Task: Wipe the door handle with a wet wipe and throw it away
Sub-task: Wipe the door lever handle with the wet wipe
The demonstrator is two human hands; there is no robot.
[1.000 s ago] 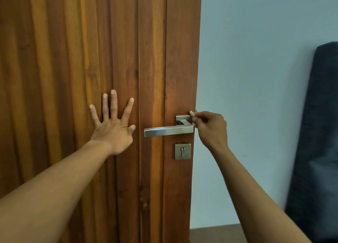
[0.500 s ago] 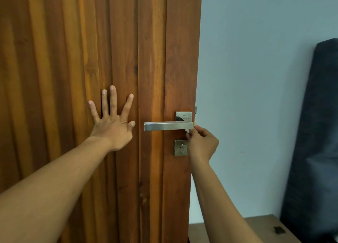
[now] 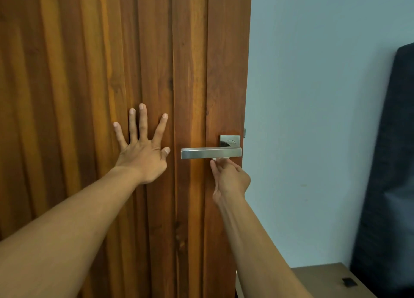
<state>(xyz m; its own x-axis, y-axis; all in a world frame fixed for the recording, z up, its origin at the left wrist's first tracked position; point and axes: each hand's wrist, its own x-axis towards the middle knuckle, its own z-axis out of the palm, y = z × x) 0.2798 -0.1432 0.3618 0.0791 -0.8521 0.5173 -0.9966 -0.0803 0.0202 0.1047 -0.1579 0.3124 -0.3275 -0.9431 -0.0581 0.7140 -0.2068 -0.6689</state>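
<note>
Warm brown planks of a wooden door [image 3: 67, 96] fill the view left of the hands, with a pale blue wall [image 3: 313, 96] beyond its edge. Flat against the wood, the left hand [image 3: 143, 154] has its fingers spread wide, holding nothing and bracing the door. Just right of its thumb runs the steel door handle [image 3: 210, 153]. Directly beneath the lever, the right hand [image 3: 230, 179] pinches a small white wet wipe [image 3: 220, 158] up against its underside. Doing this well probably means keeping firm upward pressure while sliding along the whole lever, then covering its remaining faces.
</note>
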